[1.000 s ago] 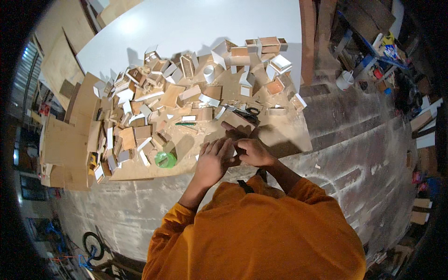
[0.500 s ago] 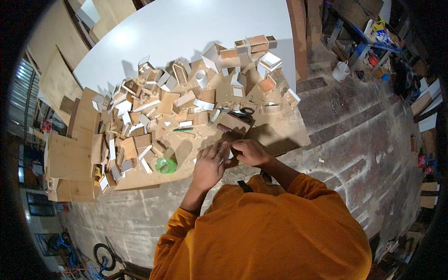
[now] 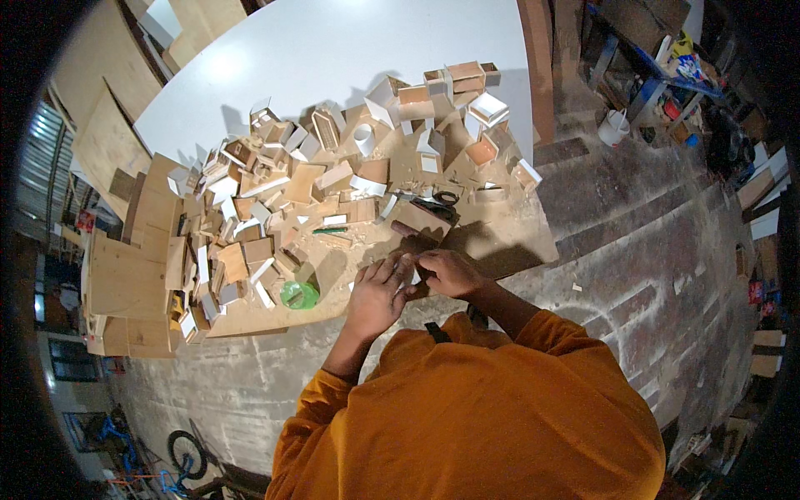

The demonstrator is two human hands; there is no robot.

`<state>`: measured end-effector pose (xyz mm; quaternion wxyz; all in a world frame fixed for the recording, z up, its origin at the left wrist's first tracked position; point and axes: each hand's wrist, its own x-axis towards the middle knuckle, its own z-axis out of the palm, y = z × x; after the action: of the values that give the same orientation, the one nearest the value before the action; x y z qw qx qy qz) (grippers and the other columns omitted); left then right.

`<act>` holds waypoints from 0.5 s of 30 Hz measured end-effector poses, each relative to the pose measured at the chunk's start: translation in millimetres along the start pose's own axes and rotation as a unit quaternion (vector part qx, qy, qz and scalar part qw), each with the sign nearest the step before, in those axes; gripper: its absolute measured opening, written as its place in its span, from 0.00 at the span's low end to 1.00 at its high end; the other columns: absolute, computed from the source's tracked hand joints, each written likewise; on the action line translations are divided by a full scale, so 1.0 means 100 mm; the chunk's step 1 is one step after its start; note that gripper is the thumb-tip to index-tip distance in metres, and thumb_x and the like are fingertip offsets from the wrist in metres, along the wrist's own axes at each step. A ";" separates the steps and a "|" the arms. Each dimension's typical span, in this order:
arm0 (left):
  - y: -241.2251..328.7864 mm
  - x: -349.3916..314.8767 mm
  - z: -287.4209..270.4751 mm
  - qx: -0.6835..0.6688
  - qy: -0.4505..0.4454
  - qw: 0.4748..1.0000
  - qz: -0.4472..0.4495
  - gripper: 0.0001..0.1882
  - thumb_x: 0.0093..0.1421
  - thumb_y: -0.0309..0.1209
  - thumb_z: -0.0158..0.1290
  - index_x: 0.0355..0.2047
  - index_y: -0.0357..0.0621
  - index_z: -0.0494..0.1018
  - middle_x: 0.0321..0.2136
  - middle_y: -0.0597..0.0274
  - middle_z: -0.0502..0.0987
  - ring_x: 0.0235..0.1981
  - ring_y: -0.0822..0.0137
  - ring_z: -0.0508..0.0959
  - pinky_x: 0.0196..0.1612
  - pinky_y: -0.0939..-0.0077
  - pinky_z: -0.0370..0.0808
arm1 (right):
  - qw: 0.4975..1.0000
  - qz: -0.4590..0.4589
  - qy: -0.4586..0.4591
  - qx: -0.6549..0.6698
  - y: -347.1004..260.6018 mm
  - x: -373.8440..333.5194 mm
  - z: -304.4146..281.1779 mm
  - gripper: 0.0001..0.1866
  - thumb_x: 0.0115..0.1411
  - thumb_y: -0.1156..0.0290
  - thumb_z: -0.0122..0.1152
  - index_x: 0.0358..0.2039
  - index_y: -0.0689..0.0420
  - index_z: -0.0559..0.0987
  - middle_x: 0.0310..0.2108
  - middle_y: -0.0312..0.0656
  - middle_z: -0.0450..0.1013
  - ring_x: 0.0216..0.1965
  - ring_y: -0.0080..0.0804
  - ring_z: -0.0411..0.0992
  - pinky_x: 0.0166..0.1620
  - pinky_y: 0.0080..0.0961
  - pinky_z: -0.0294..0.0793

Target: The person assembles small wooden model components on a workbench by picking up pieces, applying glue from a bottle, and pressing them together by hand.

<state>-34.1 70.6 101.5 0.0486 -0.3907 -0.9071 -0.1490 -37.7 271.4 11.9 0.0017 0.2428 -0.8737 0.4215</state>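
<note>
At the near edge of the worktable my left hand and my right hand meet. Both are closed on a small white-faced piece, mostly covered by the fingers, so its full shape is hidden. Just beyond the hands lies a brown board piece with a dark strip along its near side. Black-handled scissors rest by its far corner. To the left, a thin green pencil-like stick lies among wood scraps, and a translucent green round container sits near the edge.
Many small wood and white board pieces crowd the brown worktop. Behind them is a large white board. Plywood boxes border the left side. A white bucket stands on the floor at right; a bicycle wheel shows lower left.
The table and its contents have shifted slightly in the view. My hands keep nearly the same place and grip on the small piece.
</note>
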 end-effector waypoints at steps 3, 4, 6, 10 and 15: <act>-0.01 -0.01 0.03 -0.012 0.001 1.000 -0.010 0.28 0.54 0.37 0.54 0.55 0.42 0.66 0.54 0.52 0.68 0.50 0.53 0.70 0.51 0.60 0.66 | 1.000 -0.004 0.006 -0.003 -0.01 0.00 0.02 0.13 0.43 0.76 0.59 0.30 0.64 0.69 0.33 0.54 0.69 0.37 0.56 0.69 0.39 0.45 0.69; -0.02 -0.01 0.04 -0.013 0.001 1.000 -0.010 0.28 0.54 0.37 0.54 0.55 0.42 0.66 0.54 0.52 0.68 0.50 0.53 0.70 0.51 0.59 0.65 | 1.000 -0.008 0.011 -0.005 -0.02 0.00 0.02 0.14 0.42 0.75 0.60 0.31 0.63 0.70 0.33 0.55 0.69 0.38 0.56 0.70 0.40 0.46 0.69; -0.03 -0.02 0.04 -0.015 0.000 1.000 -0.010 0.28 0.54 0.37 0.54 0.55 0.42 0.66 0.54 0.52 0.68 0.50 0.52 0.70 0.52 0.59 0.65 | 1.000 -0.014 0.015 -0.004 -0.04 0.00 0.01 0.14 0.42 0.76 0.59 0.31 0.63 0.70 0.34 0.55 0.69 0.39 0.56 0.69 0.41 0.45 0.69; -0.03 0.00 0.01 -0.052 -0.002 0.999 -0.001 0.30 0.52 0.34 0.54 0.55 0.39 0.65 0.51 0.44 0.68 0.49 0.44 0.69 0.53 0.56 0.66 | 1.000 0.008 -0.016 0.003 -0.11 0.01 -0.08 0.14 0.42 0.76 0.59 0.32 0.63 0.71 0.35 0.54 0.69 0.40 0.54 0.69 0.42 0.43 0.70; -0.03 0.00 0.03 -0.057 -0.003 0.998 -0.006 0.30 0.52 0.34 0.54 0.56 0.40 0.65 0.51 0.44 0.69 0.49 0.44 0.69 0.53 0.56 0.66 | 1.000 -0.009 -0.008 -0.024 -0.20 0.01 -0.15 0.11 0.46 0.77 0.56 0.32 0.63 0.69 0.34 0.52 0.69 0.39 0.55 0.70 0.39 0.44 0.70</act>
<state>-36.2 69.8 98.3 0.0224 -0.3878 -0.8995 -0.1999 -33.2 271.4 35.9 0.0038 0.2537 -0.8813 0.3986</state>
